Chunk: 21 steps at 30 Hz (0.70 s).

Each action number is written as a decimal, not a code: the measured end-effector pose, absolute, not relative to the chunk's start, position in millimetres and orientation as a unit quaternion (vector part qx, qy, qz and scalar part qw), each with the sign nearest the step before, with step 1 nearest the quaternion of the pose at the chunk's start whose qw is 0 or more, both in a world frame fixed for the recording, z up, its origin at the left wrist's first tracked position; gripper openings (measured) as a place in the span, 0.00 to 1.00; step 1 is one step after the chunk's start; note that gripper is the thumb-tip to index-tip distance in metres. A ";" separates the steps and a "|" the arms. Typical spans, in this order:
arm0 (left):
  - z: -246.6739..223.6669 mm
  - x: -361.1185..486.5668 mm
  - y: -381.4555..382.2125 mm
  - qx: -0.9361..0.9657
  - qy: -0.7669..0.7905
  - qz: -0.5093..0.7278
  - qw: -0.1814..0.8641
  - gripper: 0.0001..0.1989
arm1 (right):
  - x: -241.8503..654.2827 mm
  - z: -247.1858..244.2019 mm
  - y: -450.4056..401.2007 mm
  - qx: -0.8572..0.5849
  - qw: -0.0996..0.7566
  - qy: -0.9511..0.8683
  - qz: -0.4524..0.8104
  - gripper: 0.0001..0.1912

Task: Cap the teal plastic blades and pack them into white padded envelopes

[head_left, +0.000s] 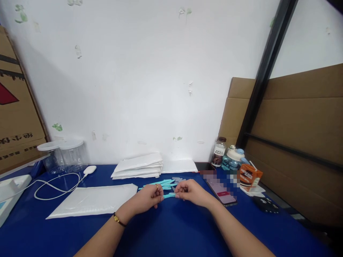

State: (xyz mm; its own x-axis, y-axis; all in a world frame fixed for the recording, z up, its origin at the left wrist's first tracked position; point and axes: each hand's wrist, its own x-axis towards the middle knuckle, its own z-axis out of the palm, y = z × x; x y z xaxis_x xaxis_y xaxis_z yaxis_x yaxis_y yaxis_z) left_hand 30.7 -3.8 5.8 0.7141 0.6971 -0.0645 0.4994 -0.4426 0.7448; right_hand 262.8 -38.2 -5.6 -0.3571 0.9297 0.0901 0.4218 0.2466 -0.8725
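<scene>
A slim teal plastic stick [168, 195] is stretched between my two hands, just above the blue table. My left hand [150, 196] pinches its left end; a ring and a dark bracelet are on this side. At the other end the fingertips of my right hand [189, 191] are closed on the stick, where a pale translucent piece seems to cover it. Right behind my hands lies a loose pile of similar teal sticks [167, 184]. Several small greyish translucent pieces [177, 179] lie beside that pile, partly hidden by my right hand.
A white padded mailer [96, 200] lies at left, with stacked mailers [139, 166] behind. Clear jars [73, 157], a white charger cable [53, 177] and a power strip [13, 194] stand left. Right are a phone [221, 192], bottle [219, 151], orange box [249, 177] and black object [265, 204].
</scene>
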 end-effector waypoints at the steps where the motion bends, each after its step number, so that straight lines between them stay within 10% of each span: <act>1: 5.2 32.3 -5.1 0.840 0.356 0.124 0.390 0.11 | 261.2 -5.4 -39.2 -0.466 0.312 -0.726 0.398 0.14; 21: -5.7 23.1 23.2 0.882 0.452 0.109 0.078 0.08 | 333.3 -6.0 -30.8 -0.593 0.151 -0.756 0.232 0.04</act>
